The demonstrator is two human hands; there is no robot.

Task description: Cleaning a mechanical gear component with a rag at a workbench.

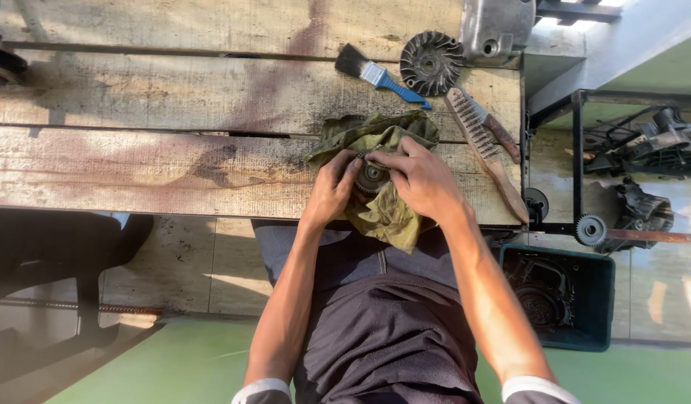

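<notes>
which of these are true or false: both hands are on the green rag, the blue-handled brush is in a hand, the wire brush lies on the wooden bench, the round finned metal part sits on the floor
1. Both the left hand and the right hand grip the olive green cloth rag: true.
2. The blue-handled paintbrush is held: false, it lies on the wooden plank bench.
3. The wooden-handled wire brush lies on the bench: true.
4. The round finned metal part sits on the floor: false, it rests on the bench.

Paintbrush left of finned wheel, wire brush right.
</notes>
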